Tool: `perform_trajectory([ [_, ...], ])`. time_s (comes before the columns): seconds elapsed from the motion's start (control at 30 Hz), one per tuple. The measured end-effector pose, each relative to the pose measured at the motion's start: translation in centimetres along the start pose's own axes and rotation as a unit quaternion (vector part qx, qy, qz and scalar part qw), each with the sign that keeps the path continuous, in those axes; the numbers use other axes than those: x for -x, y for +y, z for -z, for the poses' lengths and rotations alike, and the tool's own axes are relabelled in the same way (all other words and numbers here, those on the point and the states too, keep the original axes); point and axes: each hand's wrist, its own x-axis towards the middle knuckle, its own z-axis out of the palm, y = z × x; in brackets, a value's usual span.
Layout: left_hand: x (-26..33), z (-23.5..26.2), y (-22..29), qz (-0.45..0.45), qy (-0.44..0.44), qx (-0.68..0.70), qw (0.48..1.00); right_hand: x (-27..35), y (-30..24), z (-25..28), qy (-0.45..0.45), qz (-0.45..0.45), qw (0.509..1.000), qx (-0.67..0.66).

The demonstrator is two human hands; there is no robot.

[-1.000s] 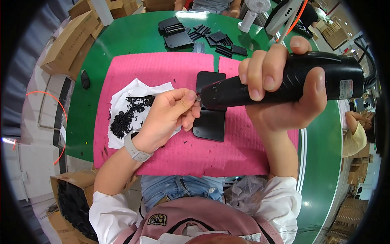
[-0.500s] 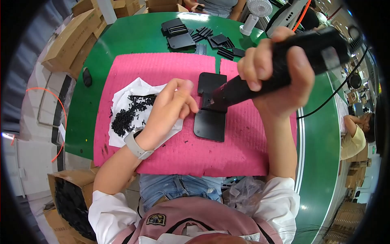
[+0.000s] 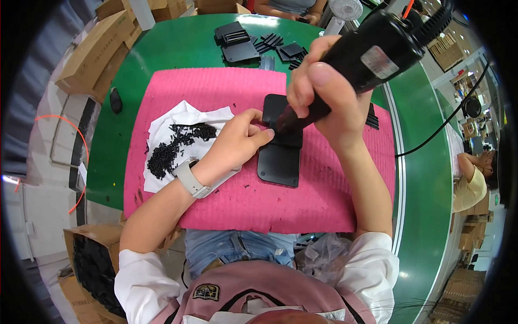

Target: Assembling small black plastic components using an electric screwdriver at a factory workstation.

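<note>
My right hand (image 3: 337, 102) is wrapped round a black electric screwdriver (image 3: 372, 51), tilted so that its tip points down and left. That tip meets the middle of a black plastic part (image 3: 279, 164) with two wide, rounded ends. At the same spot, the thumb and fingers of my left hand (image 3: 237, 137) are drawn together at the part's left edge; whatever is between them is too small to make out. Left of that hand, many small black screws (image 3: 164, 159) lie heaped on a crumpled white sheet (image 3: 183, 110).
A pink foam mat (image 3: 216, 213) lies under the work on a green table (image 3: 145, 56). More black plastic parts (image 3: 240, 51) are stacked at the far side, near a small white fan (image 3: 345, 11). A black cable (image 3: 426, 146) curves along the right. Another person (image 3: 291, 8) sits opposite.
The screwdriver has swung steeper, its tip still at the black part's middle. My left hand has moved right, from above the sheet to the part's edge, its fingers drawing together.
</note>
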Motion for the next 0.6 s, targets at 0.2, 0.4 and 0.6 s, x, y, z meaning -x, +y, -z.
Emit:
perform_trajectory([
  [0.2,-0.2,-0.3,-0.6,-0.015,0.017,-0.025,0.999,-0.6,0.5,-1.2,-0.015,0.015,1.0,0.015],
  [0.4,-0.3,-0.4,-0.5,-0.022,0.031,-0.003,0.999,-0.8,0.8,-1.0,-0.034,0.014,0.999,0.006],
  [0.6,0.0,-0.4,0.5,0.032,0.014,0.006,0.999,-0.5,0.6,-1.5,-0.013,0.035,0.999,0.024],
])
